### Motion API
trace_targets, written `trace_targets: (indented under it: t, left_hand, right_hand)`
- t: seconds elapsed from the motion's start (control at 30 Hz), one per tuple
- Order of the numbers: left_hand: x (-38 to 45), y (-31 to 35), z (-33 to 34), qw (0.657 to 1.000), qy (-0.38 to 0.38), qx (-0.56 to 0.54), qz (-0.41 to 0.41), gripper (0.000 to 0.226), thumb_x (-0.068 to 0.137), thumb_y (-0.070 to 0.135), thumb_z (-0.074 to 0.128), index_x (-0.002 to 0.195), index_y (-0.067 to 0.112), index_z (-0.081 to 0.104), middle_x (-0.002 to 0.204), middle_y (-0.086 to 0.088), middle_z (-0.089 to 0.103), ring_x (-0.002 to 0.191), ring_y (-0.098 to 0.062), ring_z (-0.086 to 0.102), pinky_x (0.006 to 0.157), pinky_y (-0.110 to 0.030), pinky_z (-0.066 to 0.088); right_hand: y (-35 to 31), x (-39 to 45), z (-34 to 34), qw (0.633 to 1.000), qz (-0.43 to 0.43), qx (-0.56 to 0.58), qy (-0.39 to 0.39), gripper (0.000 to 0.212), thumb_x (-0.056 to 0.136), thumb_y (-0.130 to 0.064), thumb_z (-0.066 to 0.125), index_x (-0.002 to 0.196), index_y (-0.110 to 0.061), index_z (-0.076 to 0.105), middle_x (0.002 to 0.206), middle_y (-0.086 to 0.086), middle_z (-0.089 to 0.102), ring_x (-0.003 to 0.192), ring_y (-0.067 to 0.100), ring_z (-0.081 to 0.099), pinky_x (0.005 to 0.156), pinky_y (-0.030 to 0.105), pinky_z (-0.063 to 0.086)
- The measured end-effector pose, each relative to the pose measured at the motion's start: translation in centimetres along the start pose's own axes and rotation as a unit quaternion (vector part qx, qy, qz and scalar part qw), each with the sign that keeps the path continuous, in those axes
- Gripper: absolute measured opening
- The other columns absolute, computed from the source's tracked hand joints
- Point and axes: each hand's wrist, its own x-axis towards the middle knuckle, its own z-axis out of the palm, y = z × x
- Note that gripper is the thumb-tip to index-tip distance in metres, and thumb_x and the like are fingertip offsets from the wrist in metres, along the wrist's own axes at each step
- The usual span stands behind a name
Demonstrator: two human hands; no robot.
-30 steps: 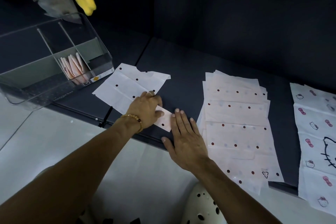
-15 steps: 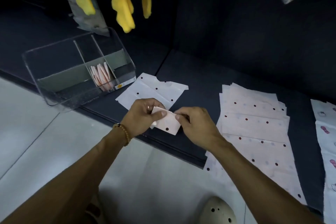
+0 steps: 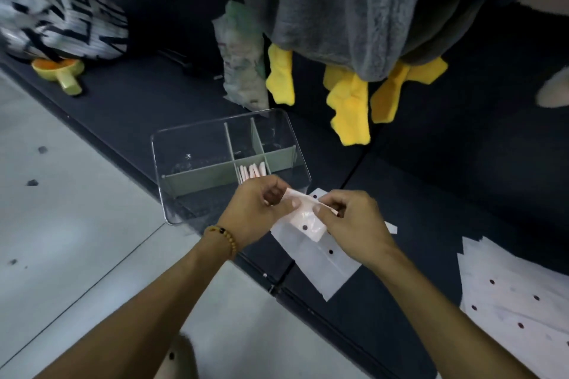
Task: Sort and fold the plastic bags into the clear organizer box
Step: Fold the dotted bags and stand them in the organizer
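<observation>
Progress looks early, by my reading. On the left, the clear organizer box (image 3: 191,163) sits on the dark mat (image 3: 129,108), its near-left corner close to where the mat ends and the pale floor (image 3: 61,224) begins. Most of its compartments look bare; only the narrow middle one holds a few folded bags (image 3: 253,171) standing on edge, pink and white.

My left hand (image 3: 257,212) has its fingers curled, pinching the left end of the small folded bag (image 3: 304,220), which I hold in the air just in front of the box's near wall. My right hand (image 3: 351,221) pinches the right end of the same bag between thumb and fingertips. The bag is already a compact spotted packet, so I judge it close to ready for the middle compartment.

Under my hands another bag (image 3: 317,258) lies flat on the mat, unfolded, one corner close to the mat's front edge. Farther right a stack of spotted bags (image 3: 517,301) waits, running out of view, so most of the folding is left.

For room: the way from my hands to the compartment is short and open from above, though the slot is narrow and partly filled. Behind the box, a grey cloth (image 3: 354,9) with yellow pieces (image 3: 351,114) hangs low, so I would keep lifts modest there.
</observation>
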Motion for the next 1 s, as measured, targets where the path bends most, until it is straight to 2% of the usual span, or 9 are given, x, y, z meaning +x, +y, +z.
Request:
trace_targets:
  t: [0.17, 0.27, 0.33, 0.47, 0.57, 0.73, 0.8, 0.93, 1.0]
  left_hand:
    - [2.3, -2.8, -3.1, 0.955, -0.009, 0.286, 0.083, 0.038, 0.075, 0.055, 0.068, 0.102, 0.027, 0.069, 0.101, 0.008, 0.049, 0.097, -0.012, 0.047, 0.085, -0.029, 0.044]
    - [3.3, -3.9, -3.4, 0.897, -0.086, 0.421, 0.102, 0.052, 0.077, 0.072, 0.048, 0.108, 0.034, 0.067, 0.107, 0.004, 0.045, 0.105, -0.016, 0.040, 0.091, -0.035, 0.039]
    - [3.5, -4.4, -3.7, 0.869, -0.089, 0.473, 0.113, 0.061, 0.078, 0.075, 0.032, 0.104, 0.033, 0.069, 0.107, 0.001, 0.049, 0.103, -0.019, 0.040, 0.091, -0.037, 0.039]
    - [2.3, -6.2, -4.7, 0.865, 0.023, 0.477, 0.153, 0.039, 0.085, 0.056, 0.053, 0.096, 0.024, 0.073, 0.093, -0.003, 0.054, 0.087, -0.021, 0.045, 0.074, -0.037, 0.044]
    - [1.7, -7.2, -4.7, 0.881, 0.033, 0.458, 0.113, 0.032, 0.088, 0.049, 0.052, 0.103, 0.025, 0.070, 0.092, -0.001, 0.052, 0.085, -0.019, 0.045, 0.071, -0.034, 0.044]
    - [1.8, -7.6, -3.7, 0.923, 0.055, 0.374, 0.072, 0.029, 0.090, 0.043, 0.054, 0.108, 0.026, 0.067, 0.095, 0.002, 0.052, 0.087, -0.016, 0.047, 0.076, -0.034, 0.048]
    - [1.7, -7.7, -3.6, 0.933, 0.057, 0.350, 0.065, 0.032, 0.090, 0.044, 0.052, 0.112, 0.025, 0.066, 0.096, 0.003, 0.052, 0.088, -0.015, 0.048, 0.077, -0.034, 0.049]
    - [1.7, -7.8, -3.8, 0.952, 0.057, 0.292, 0.073, 0.039, 0.095, 0.040, 0.036, 0.116, 0.023, 0.064, 0.090, 0.007, 0.047, 0.084, -0.012, 0.047, 0.072, -0.035, 0.050]
    - [1.8, -8.1, -3.9, 0.954, 0.058, 0.287, 0.066, 0.035, 0.095, 0.036, 0.041, 0.121, 0.025, 0.062, 0.092, 0.009, 0.046, 0.084, -0.011, 0.047, 0.071, -0.032, 0.050]
  right_hand:
    - [1.2, 1.9, 0.9, 0.997, 0.047, 0.030, 0.055, 0.015, 0.090, -0.020, 0.063, 0.077, -0.023, 0.069, 0.070, -0.011, 0.066, 0.061, 0.004, 0.061, 0.055, 0.021, 0.048]
    - [1.7, 2.5, 1.7, 0.996, 0.058, 0.035, 0.066, 0.015, 0.090, -0.021, 0.062, 0.077, -0.025, 0.068, 0.073, -0.010, 0.067, 0.069, 0.008, 0.064, 0.060, 0.027, 0.052]
    - [1.6, 2.9, 2.3, 0.994, 0.060, 0.043, 0.080, 0.015, 0.090, -0.020, 0.063, 0.077, -0.026, 0.067, 0.072, -0.009, 0.067, 0.072, 0.013, 0.065, 0.063, 0.031, 0.055]
    - [0.2, 4.4, 3.8, 0.989, 0.061, 0.112, 0.079, 0.019, 0.090, -0.012, 0.063, 0.075, -0.024, 0.064, 0.068, -0.008, 0.068, 0.059, 0.011, 0.069, 0.056, 0.028, 0.059]
    - [-1.1, 6.0, 5.8, 0.991, 0.063, 0.103, 0.051, 0.015, 0.088, -0.010, 0.063, 0.076, -0.018, 0.064, 0.071, -0.002, 0.069, 0.059, 0.013, 0.070, 0.057, 0.030, 0.059]
    - [-2.4, 8.0, 8.2, 0.975, 0.000, -0.205, 0.084, 0.010, 0.089, -0.018, 0.058, 0.085, -0.013, 0.066, 0.084, 0.003, 0.069, 0.077, 0.023, 0.062, 0.063, 0.030, 0.052]
    - [-2.4, 8.1, 8.9, 0.963, -0.013, -0.263, 0.065, 0.010, 0.090, -0.020, 0.058, 0.090, -0.013, 0.065, 0.087, 0.005, 0.069, 0.078, 0.025, 0.064, 0.065, 0.034, 0.053]
    - [-2.5, 8.3, 9.0, 0.982, -0.019, -0.181, 0.058, 0.015, 0.091, -0.027, 0.059, 0.097, -0.015, 0.066, 0.083, 0.000, 0.070, 0.080, 0.020, 0.064, 0.066, 0.028, 0.047]
    - [-2.4, 8.1, 8.7, 0.986, -0.045, -0.147, 0.070, 0.015, 0.091, -0.026, 0.060, 0.099, -0.017, 0.068, 0.085, -0.003, 0.071, 0.080, 0.016, 0.063, 0.071, 0.029, 0.051]
